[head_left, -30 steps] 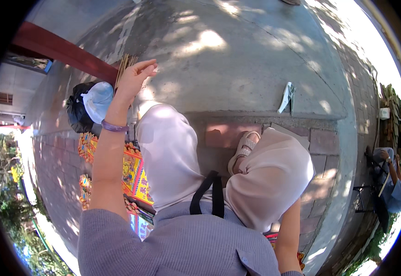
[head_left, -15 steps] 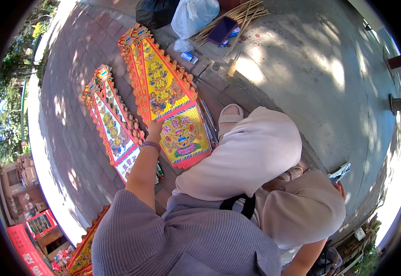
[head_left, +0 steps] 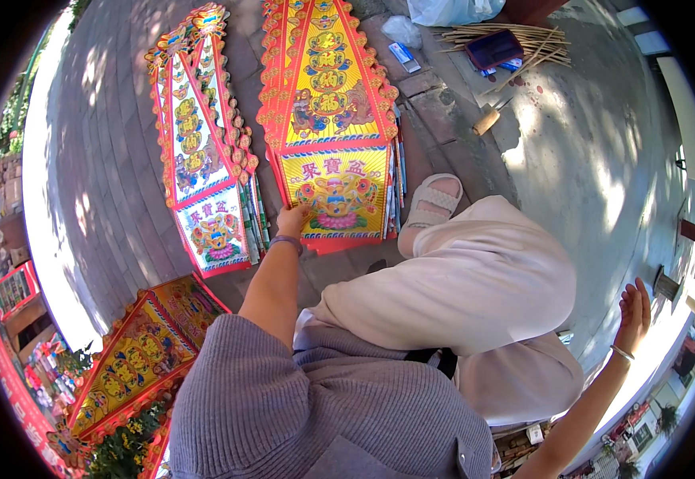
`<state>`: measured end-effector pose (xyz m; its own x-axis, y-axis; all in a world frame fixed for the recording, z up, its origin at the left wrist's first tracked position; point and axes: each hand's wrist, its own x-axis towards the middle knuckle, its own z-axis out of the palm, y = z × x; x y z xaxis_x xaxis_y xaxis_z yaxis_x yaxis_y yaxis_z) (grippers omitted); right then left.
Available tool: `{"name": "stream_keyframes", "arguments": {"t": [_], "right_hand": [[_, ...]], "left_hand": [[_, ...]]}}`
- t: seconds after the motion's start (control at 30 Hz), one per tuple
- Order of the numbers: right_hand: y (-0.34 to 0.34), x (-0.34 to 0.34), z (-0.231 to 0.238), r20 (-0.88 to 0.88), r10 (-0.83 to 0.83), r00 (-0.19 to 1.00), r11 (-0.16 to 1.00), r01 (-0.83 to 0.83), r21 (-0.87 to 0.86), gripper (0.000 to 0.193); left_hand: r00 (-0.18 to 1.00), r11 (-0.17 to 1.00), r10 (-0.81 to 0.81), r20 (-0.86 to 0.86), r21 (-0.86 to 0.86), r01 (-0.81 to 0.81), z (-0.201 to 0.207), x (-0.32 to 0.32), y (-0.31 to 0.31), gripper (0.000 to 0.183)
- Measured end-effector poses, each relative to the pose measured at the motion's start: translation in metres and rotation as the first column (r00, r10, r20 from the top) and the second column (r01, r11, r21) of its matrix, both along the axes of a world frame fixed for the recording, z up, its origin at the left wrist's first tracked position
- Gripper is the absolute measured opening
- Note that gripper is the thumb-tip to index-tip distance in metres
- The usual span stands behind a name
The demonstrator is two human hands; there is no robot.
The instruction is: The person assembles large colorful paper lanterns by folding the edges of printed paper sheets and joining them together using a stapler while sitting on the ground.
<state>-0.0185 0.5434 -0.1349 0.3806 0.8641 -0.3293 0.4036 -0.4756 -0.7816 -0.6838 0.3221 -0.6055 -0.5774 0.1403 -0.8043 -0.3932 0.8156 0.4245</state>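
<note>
My left hand [head_left: 293,219] reaches forward and touches the lower left edge of a tall red and yellow paper banner [head_left: 327,112] lying flat on the paved ground. Whether its fingers grip the edge I cannot tell. A second, narrower banner [head_left: 200,152] lies just left of it. My right hand [head_left: 633,310] is held out to the right, open, fingers spread, holding nothing. A bracelet is on each wrist. I am seated or crouched, with pale trousers and a sandalled foot [head_left: 434,199] beside the banner.
A third banner [head_left: 136,351] lies at the lower left. Beyond the banners are a bundle of thin bamboo sticks [head_left: 515,44], a dark flat case [head_left: 493,48], a wooden-handled tool [head_left: 487,121] and a white plastic bag [head_left: 451,9]. Grey concrete stretches to the right.
The view has swung down and left from the concrete onto the banners. My left hand has gone from raised in the air down to the banner's lower edge. My right hand has come into view.
</note>
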Motion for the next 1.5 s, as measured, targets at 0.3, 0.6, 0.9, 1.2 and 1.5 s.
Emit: {"name": "stream_keyframes", "arguments": {"t": [0.3, 0.6, 0.9, 1.2, 1.5], "right_hand": [[0.023, -0.107, -0.004, -0.074, 0.187, 0.98, 0.981, -0.19, -0.048, 0.031], [0.005, -0.114, 0.006, -0.066, 0.172, 0.983, 0.983, -0.176, -0.057, 0.03], [-0.005, -0.128, 0.013, -0.053, 0.232, 0.971, 0.97, -0.234, -0.058, 0.031], [-0.013, -0.135, 0.018, -0.08, 0.249, 0.965, 0.966, -0.253, -0.049, 0.029], [-0.015, -0.142, 0.022, -0.073, 0.225, 0.972, 0.97, -0.23, -0.074, 0.028]], "left_hand": [[0.761, 0.875, -0.482, -0.434, -0.27, 0.401, 0.039, 0.008, 0.016, 0.046], [0.997, 0.991, -0.079, -0.011, 0.104, 0.08, 0.039, -0.009, 0.037, 0.045], [0.819, 0.926, -0.376, -0.434, -0.141, 0.351, 0.063, 0.014, 0.053, 0.06], [0.963, 0.961, -0.2, -0.183, 0.156, 0.229, 0.052, -0.007, 0.059, 0.063], [0.897, 0.906, -0.283, -0.339, 0.213, 0.366, 0.077, -0.011, 0.069, 0.033]]}}
